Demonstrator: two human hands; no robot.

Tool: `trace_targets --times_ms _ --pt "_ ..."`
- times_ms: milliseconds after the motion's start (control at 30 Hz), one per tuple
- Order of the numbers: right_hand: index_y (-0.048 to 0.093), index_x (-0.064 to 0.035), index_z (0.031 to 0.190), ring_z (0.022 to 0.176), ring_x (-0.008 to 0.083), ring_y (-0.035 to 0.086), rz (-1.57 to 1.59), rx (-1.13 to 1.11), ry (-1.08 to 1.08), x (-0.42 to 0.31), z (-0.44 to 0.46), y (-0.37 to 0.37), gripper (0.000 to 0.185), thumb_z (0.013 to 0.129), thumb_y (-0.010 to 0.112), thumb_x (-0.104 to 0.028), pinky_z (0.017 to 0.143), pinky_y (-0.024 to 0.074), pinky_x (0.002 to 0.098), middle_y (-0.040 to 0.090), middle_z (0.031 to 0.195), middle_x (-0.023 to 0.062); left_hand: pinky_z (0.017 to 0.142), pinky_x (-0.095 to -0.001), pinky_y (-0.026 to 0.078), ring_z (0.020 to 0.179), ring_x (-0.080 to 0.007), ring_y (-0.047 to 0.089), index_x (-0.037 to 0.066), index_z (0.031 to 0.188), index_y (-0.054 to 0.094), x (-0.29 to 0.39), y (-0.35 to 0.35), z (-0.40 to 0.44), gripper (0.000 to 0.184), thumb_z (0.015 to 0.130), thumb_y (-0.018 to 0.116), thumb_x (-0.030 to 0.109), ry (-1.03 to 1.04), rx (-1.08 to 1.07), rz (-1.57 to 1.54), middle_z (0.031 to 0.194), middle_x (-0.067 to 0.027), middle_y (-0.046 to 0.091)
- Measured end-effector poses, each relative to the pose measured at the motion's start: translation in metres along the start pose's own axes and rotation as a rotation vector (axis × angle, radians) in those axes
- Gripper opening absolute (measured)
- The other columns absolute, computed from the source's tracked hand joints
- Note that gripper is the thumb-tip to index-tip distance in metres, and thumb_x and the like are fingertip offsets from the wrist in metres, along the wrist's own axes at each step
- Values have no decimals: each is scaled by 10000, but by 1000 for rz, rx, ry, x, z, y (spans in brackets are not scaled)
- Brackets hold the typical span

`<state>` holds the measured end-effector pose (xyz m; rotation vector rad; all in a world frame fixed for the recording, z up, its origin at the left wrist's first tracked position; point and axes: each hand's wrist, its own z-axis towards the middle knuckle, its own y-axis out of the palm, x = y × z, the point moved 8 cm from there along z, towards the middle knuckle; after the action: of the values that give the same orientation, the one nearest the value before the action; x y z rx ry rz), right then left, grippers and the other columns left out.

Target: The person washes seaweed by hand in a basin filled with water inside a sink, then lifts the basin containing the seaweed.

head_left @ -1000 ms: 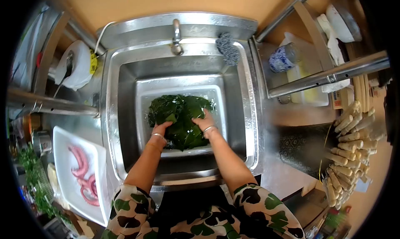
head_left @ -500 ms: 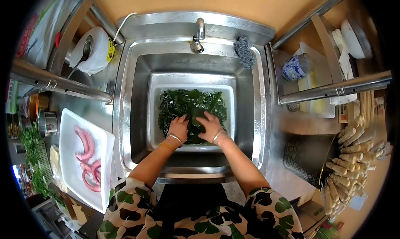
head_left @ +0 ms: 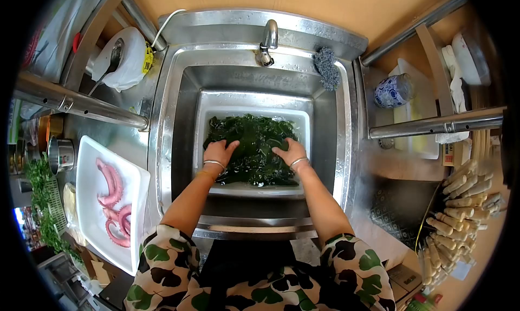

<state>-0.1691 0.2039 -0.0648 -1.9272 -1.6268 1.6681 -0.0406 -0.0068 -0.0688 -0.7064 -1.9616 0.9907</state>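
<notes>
My left hand (head_left: 219, 151) and right hand (head_left: 293, 150) are apart, at opposite sides of the dark green, seaweed-like leaves (head_left: 250, 148), thumbs pointing inward; my fingers are partly hidden, so I cannot tell whether they close on any. The leaves lie wet in the white tub (head_left: 254, 111), inside the steel sink (head_left: 324, 148). I'd judge it best to work both sides evenly, gripping lightly, so nothing tears.

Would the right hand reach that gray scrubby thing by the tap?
Likely yes: nothing seems to stand between the right hand and the gray scrubber, though that hand is at the dark greens.
</notes>
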Motion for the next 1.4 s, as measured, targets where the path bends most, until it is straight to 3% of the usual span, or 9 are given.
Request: trace_targets --times_ms 267,400,500,600,767,900,1033,1300,1400 --pt "451 -6 1195 1082 294 471 -22 -54 -74 -43 40 -26 764 612 747 -401 924 365 340 476 1197 191 901 -421 376 1047 -388 457 101 1218 435 -16 -13 30 610 720 647 383 -27 302 -91 1215 -247 425" --pt "395 -6 1242 1073 249 486 106 -164 -5 -24 71 26 828 597 761 -375 924 366 306 510 1155 172 869 -370 411 1056 -308 488 98 1276 358 -8 1 46 752 666 724 341 -184 -11 -585 1202 -206 462" --pt "447 -15 1203 1025 234 516 168 -133 -76 -3 84 70 724 616 752 -308 891 390 292 550 1102 153 778 -327 465 945 -235 548 35 1236 394 14 1 41 706 659 743 245 -64 -9 -789 1092 -147 544" --pt "466 7 1186 917 207 562 541 -265 59 -41 56 54 640 618 727 -133 818 428 266 595 1026 135 726 -307 486 811 -204 588 -1 1102 484 6 46 50 516 646 715 67 -353 -276 -1323 949 -109 603" --pt "487 40 1143 921 218 567 159 -141 -103 -45 41 35 583 630 706 -128 819 427 264 579 1047 183 730 -291 477 841 -196 587 -9 1042 527 31 11 11 440 646 708 54 -257 -273 -1284 946 -99 608" --pt "571 -1 1009 872 297 570 -50 -163 -345 -77 5 10 387 658 678 -126 764 445 311 596 958 159 793 -287 448 860 -236 587 25 976 586 52 -32 -13 433 629 739 235 151 -16 -389 944 -129 608" --pt "559 -58 1032 995 302 513 -57 -11 -427 -73 -31 -12 427 633 688 -137 883 372 369 569 1006 153 899 -400 385 1044 -355 463 165 1009 599 35 -3 -7 453 607 729 331 262 -37 -141 1110 -171 507" --pt "178 34 1334 1166 257 381 410 73 143 30 -12 23 997 606 781 -282 969 320 306 399 1243 203 929 -397 359 1098 -338 440 52 1286 319 -37 65 40 861 610 749 368 -1 129 -227 1205 -213 438" --pt "96 25 1345 1102 250 447 750 -30 344 36 -1 58 1060 599 791 -267 920 376 319 428 1231 175 831 -343 440 1018 -263 509 3 1281 307 22 30 -5 903 570 807 247 -491 -151 -1272 1205 -174 457"
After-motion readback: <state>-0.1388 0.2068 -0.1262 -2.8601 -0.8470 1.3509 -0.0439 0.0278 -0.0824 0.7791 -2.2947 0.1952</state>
